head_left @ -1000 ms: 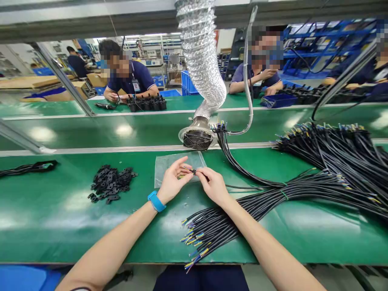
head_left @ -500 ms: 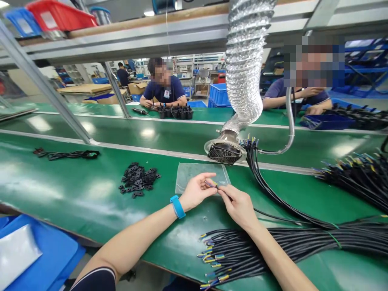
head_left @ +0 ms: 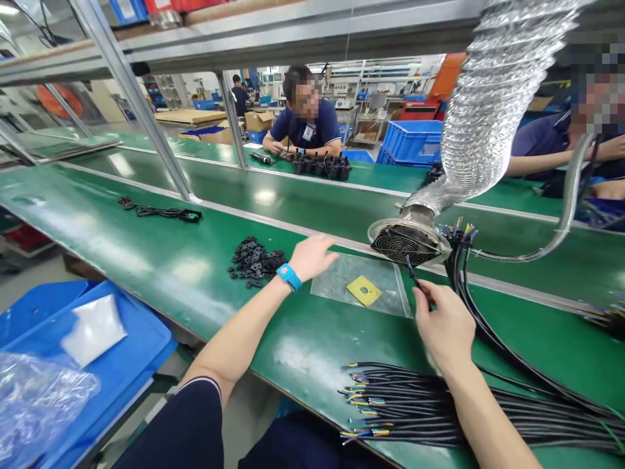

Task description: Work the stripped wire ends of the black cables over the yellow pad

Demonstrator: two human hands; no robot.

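Note:
My right hand [head_left: 443,322] pinches a black cable [head_left: 415,279] whose stripped end, with a blue wire showing, points up towards the fan. My left hand [head_left: 312,256], a blue band on its wrist, is held above the bench with thumb and fingers apart and nothing visible in it. Just left of it lies a pile of small black plastic parts [head_left: 256,260]. Between my hands a clear plastic bag [head_left: 332,280] lies flat, with a yellow square pad [head_left: 359,286] on it that has a hole in the middle.
A round fume fan [head_left: 403,244] hangs from a silver duct [head_left: 481,137] beyond my right hand. Bundled black cables [head_left: 405,397] lie at the front right; more [head_left: 481,319] curve up beside the fan. Blue bins [head_left: 141,345] stand at lower left. Two co-workers sit opposite.
My hands have come apart: the left has let go of the cable end and moved towards the black parts, and the right keeps the cable. The view has swung left, and the yellow pad is uncovered.

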